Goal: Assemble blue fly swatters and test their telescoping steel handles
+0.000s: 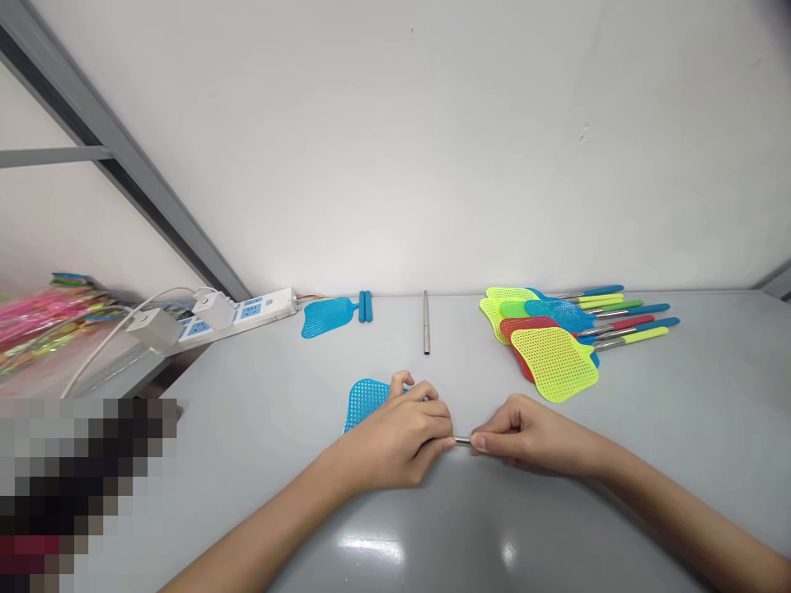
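Observation:
My left hand (411, 432) is closed around the neck of a blue fly swatter head (367, 403), whose perforated paddle sticks out behind the fingers. A short piece of metal rod (462, 441) shows between my two hands. Its right end is pinched between the thumb and fingers of my right hand (519, 432). How the rod meets the swatter head is hidden under my left fingers. Farther back on the table lies a separate metal telescopic rod (426, 323), pointing toward the wall.
Another blue swatter head (327, 317) and two blue handle grips (366, 306) lie at the back left. Several complete fly swatters (556, 362) are piled at right. A power strip (247, 313) with plugged adapters and plastic-wrapped items (55, 317) sit at left. A pale wall (432, 148) bounds the table.

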Tool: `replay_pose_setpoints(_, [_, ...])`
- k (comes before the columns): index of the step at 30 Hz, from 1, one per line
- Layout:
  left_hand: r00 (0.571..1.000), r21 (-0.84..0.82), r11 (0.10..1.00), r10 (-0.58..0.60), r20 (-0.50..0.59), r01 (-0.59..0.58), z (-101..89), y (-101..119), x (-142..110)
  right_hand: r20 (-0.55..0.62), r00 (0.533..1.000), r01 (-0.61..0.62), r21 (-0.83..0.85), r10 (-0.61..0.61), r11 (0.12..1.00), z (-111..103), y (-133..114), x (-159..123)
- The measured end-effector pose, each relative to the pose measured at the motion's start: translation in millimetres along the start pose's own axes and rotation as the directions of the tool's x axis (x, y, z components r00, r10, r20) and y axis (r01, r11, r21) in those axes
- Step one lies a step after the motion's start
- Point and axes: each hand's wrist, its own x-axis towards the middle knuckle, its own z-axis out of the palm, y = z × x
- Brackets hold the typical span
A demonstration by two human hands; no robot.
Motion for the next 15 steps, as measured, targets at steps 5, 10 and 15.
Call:
replay_pose_setpoints(5, [1.0,-0.007,1.0,0.003,-0.005,-0.003,-0.8,-0.8,0.1,-0.003,1.0,-0.014,0.001,0.014,1.0,-0.6,-0.1,0.4])
replay_pose_setpoints(10, [1.0,-0.005,1.0,0.001,-0.015,-0.001,0.1,-0.9,0.1,-0.006,1.0,-0.015,0.021,0.015,1.0,-1.0,1.8,0.3])
replay_pose_setpoints(15, [0.999,-0.028,1.0,0.011,-0.037,-0.012,1.8,-1.7,-0.6,-0.009,0.999,-0.033,0.011,0.034,0.999,-1.5,2.6,-1.6])
